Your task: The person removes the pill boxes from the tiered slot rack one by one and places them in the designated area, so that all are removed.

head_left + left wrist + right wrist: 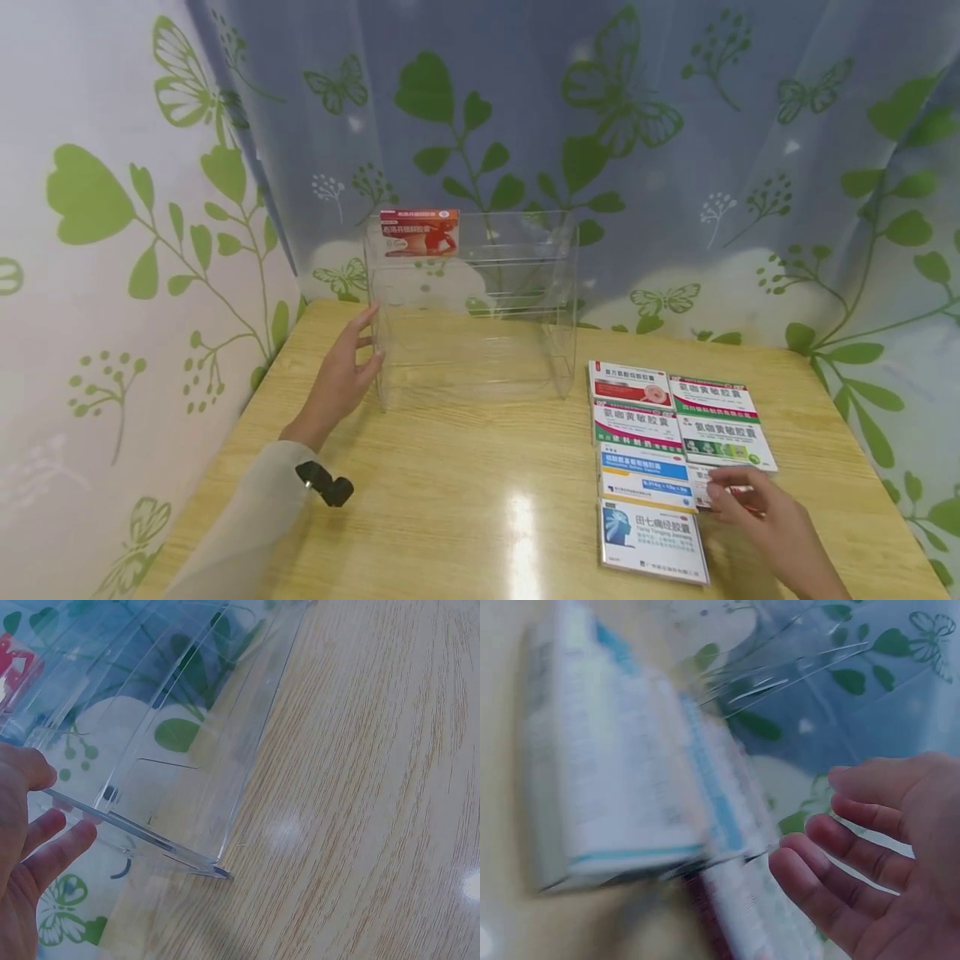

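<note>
A clear acrylic display rack [468, 387] with tiers stands at the back of the table. On its top tier, at the left, is a red medicine box [420, 233]. My left hand [341, 375] holds the rack's left side panel, thumb and fingers at its edge; in the left wrist view the fingertips [79, 834] are beside that panel. Over at the right, my right hand [772, 517] is above a small white-and-red medicine box [701, 483], which it partly hides. In the right wrist view the right hand [862, 862] has loosely bent, spread fingers with nothing between them.
Several medicine boxes lie in two columns right of the rack, among them a blue-and-white box [647, 475], a white box with a blue head picture [656, 546] and a green-and-white box [726, 442]. A patterned curtain [480, 108] hangs behind the wooden table [450, 492].
</note>
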Motion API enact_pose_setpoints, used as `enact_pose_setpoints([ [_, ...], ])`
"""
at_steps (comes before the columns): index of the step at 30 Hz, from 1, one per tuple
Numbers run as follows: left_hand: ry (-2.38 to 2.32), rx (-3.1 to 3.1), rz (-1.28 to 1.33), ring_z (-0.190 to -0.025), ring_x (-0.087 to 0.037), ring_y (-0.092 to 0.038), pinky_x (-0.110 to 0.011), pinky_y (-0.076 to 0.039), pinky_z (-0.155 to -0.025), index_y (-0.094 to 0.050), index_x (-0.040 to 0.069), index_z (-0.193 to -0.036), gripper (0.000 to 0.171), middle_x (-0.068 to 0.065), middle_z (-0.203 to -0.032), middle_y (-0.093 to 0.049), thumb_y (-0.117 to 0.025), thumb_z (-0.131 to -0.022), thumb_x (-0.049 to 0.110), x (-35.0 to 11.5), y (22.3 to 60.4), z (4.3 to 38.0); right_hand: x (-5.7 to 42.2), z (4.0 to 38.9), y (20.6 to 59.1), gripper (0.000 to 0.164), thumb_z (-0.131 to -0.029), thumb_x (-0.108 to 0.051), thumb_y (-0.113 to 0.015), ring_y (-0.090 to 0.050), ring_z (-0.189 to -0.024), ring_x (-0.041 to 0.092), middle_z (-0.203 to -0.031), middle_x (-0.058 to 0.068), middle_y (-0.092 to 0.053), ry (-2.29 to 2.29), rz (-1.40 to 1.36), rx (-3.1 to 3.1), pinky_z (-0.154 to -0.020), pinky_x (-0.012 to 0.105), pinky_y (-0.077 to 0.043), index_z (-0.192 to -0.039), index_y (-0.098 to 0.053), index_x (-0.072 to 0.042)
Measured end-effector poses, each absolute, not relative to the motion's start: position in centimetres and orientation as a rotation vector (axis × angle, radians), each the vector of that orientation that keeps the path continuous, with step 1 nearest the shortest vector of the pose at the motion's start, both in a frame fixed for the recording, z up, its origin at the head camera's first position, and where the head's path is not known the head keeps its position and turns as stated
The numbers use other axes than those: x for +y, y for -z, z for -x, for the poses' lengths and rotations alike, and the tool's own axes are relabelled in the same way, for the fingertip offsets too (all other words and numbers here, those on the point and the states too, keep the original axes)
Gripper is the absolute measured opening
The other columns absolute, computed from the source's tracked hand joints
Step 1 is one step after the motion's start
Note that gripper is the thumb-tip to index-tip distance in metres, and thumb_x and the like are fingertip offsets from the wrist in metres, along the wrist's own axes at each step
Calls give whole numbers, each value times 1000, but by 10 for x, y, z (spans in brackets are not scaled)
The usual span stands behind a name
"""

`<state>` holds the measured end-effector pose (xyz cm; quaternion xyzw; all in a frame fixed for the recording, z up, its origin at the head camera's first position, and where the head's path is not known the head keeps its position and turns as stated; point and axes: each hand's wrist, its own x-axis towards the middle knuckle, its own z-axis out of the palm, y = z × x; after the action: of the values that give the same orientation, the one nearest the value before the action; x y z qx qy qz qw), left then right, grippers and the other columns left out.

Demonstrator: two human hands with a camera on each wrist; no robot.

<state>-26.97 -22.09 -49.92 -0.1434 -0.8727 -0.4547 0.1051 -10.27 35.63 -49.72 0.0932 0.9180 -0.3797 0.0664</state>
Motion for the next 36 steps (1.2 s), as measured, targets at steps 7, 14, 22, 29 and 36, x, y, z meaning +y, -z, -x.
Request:
enact_pose_setpoints([
  [7, 1356, -2575, 415, -140, -50, -59, -59, -66, -98, -25, 26, -175, 80, -16, -177, -31, -62, -109, 1, -222, 501, 268, 338, 163, 445, 38, -112, -36, -63, -58, -100, -19, -132, 14, -71, 1208, 68, 3056, -85, -1, -47, -139, -66, -8],
  [14, 1362, -2575, 404, -140, -49, -59, -57, -66, -98, -26, 25, -174, 81, -16, -178, -30, -63, -108, 0, -223, 502, 268, 289, 239, 398, 46, -113, -43, -59, -58, -116, -8, -144, 11, -67, 1360, 213, 3024, -100, 14, -48, -147, -62, -12],
  [22, 1360, -2569, 410, -140, -49, -60, -58, -66, -98, -26, 24, -174, 80, -17, -178, -30, -63, -108, 0, -224, 504, 268, 206, 315, 355, 42, -111, -29, -66, -62, -134, 25, -144, 11, -67, 1514, 514, 2929, -118, 48, -53, -149, -62, -11],
  [29, 1350, -2566, 409, -140, -49, -60, -57, -67, -96, -26, 25, -174, 81, -17, -178, -30, -64, -108, 0, -225, 502, 268, 124, 356, 329, 45, -111, -16, -65, -61, -138, 31, -153, 13, -63, 1461, 704, 2856, -118, 49, -53, -155, -58, -9],
  [36, 1367, -2561, 408, -140, -49, -60, -58, -67, -96, -26, 27, -174, 80, -16, -178, -29, -63, -108, 0, -223, 500, 268, 59, 369, 316, 65, -112, -16, -64, -49, -150, 33, -171, 14, -43, 1195, 773, 2897, -121, 49, -49, -171, -38, -14],
])
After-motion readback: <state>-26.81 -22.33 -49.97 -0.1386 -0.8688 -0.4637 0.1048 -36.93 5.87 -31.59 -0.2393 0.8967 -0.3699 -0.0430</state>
